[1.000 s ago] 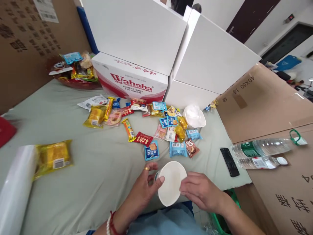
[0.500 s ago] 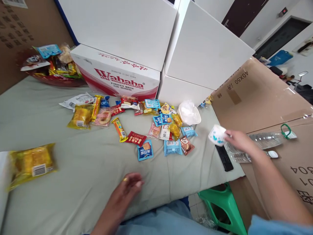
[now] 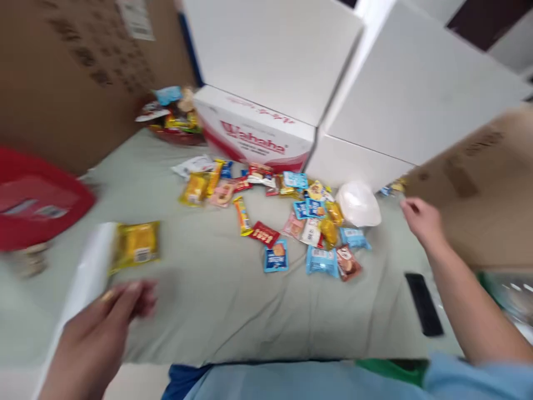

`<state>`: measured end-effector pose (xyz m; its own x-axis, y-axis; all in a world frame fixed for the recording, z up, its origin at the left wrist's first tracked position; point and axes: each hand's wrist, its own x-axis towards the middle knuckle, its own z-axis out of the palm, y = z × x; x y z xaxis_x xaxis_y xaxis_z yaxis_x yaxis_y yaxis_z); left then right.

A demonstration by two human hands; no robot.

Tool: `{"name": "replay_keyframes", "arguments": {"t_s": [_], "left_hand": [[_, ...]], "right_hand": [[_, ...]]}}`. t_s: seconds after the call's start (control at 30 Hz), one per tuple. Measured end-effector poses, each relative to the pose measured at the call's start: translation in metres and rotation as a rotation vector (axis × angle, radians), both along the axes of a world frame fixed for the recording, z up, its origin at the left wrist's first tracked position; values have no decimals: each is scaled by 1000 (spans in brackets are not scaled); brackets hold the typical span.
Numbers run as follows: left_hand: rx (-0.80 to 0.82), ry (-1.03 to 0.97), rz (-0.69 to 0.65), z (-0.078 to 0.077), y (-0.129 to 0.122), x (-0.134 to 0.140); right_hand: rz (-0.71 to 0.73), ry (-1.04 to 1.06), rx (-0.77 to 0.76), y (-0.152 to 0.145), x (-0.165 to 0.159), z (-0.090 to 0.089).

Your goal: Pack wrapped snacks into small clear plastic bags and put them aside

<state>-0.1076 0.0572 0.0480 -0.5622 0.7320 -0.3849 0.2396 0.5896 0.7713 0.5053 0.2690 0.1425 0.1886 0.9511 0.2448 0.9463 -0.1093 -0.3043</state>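
My left hand (image 3: 104, 328) is at the lower left, blurred, its fingers curled in and nothing seen in them. Just beyond it lies a yellow bread packet (image 3: 136, 244) against a white edge. On the right, my right hand (image 3: 420, 222) hovers past the white bowl (image 3: 358, 204), thumb and fingers closed together with no object visible between them. A clear plastic bag seems to sit in that bowl. Between the hands lie several wrapped snacks, including a blue packet (image 3: 276, 256), a red packet (image 3: 265, 234), a light-blue packet (image 3: 322, 261) and a brown packet (image 3: 348, 263).
A white Wahaha carton (image 3: 258, 136) stands at the back beneath large white boxes (image 3: 270, 55). Behind it on the left is a dark red bowl of snacks (image 3: 183, 138). A red object (image 3: 41, 200) lies far left, a black phone (image 3: 425, 304) near the right edge.
The view has swung left. The white printed cup that was in my right hand is out of sight. My left hand has moved left toward the yellow bread packet.
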Motion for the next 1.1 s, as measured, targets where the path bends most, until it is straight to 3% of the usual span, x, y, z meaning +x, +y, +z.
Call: {"name": "replay_keyframes", "arguments": {"t_s": [0.07,0.13,0.2,0.27,0.37,0.43,0.5,0.6,0.77,0.93,1.1], "left_hand": [[147,167,-71,30,52,-4],[247,268,-167,43,120,-14],[247,385,-211,41,191,-30],[282,516,-233,32,256,-48],[360,598,-369,17,328,-63],[371,552,-420,7,358,-64],[363,505,-346,-2,374,-59],[346,473,-199,-16,378,-51],[367,512,-255,-22,335,-57],[396,629,-370,-7,263,-67],[404,696,-462,15,196,-54]], "right_hand": [[180,11,-25,-64,-21,-43],[321,-21,-16,-130,-35,-87],[375,-46,-55,-188,-45,-124],[329,-67,-30,-233,-53,-151],[234,-116,13,-267,-63,-173],[223,-137,31,-273,-66,-178],[214,-145,49,-271,-68,-179],[196,-159,75,-268,-69,-179],[232,-129,89,-269,-70,-180],[226,-103,98,-269,-71,-181],[226,-53,123,-269,-72,-182]]}}
